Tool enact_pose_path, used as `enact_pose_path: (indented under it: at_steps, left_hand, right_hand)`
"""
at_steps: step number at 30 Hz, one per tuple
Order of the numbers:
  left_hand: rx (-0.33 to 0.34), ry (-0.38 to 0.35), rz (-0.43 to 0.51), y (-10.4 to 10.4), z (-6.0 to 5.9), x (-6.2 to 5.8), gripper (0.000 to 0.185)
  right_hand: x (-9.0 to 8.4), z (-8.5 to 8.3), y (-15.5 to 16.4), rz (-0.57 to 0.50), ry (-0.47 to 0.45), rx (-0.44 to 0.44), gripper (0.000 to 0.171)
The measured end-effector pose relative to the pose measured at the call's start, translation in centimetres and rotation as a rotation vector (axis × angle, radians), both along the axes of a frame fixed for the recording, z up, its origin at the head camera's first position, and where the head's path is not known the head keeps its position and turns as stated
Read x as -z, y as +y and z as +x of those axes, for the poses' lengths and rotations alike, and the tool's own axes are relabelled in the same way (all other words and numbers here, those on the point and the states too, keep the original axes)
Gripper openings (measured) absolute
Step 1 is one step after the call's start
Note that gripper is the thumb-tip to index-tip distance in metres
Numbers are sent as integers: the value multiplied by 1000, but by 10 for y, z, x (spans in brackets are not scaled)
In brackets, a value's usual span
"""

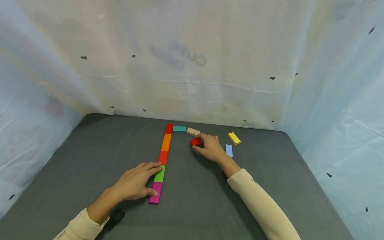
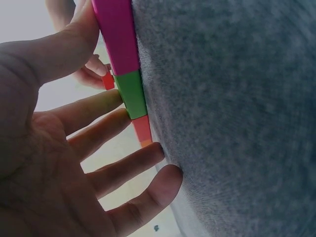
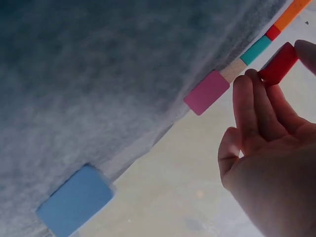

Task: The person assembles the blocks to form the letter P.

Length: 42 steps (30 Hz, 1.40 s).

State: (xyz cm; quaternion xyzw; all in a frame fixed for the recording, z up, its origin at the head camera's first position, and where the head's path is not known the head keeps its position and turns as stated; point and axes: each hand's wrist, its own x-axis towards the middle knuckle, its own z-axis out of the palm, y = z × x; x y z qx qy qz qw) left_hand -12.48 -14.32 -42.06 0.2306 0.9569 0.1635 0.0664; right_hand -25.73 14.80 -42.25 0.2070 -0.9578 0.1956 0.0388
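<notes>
My right hand (image 1: 211, 148) pinches a small red block (image 1: 195, 142) between thumb and fingers, just above the table. My left hand (image 1: 135, 181) lies against a straight row of flat blocks with its fingers spread; its thumb touches the magenta block (image 1: 155, 195) and fingertips meet the green block (image 1: 160, 174). Farther along the row come a red block (image 1: 163, 158), an orange block (image 1: 166, 142) and another red block (image 1: 169, 128). From that far end, a teal block (image 1: 179, 129) and a bare wood block (image 1: 193, 131) run rightward.
A pink block (image 3: 207, 92) shows beside the wood one in the right wrist view; my right hand hides it from the head camera. A light blue block (image 1: 229, 150) and a yellow block (image 1: 234, 138) lie right of that hand. Pale sheeting (image 1: 192, 83) borders the dark table.
</notes>
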Motion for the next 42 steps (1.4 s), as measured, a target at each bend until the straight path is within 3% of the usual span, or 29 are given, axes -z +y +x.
enact_pose_path:
  at_steps: [15,23,42]
  left_hand:
    - [-3,-23,-4,2,0,-2,83]
    - [-7,-25,-12,1,0,-1,84]
    - [-7,-21,-15,-2,0,0,86]
  right_hand:
    - [-2,-4,-13,-68,-76,-24,49]
    - [-1,-6,-27,-60,-59,-109,47]
    - [4,-13,-51,33,-56,-158,48]
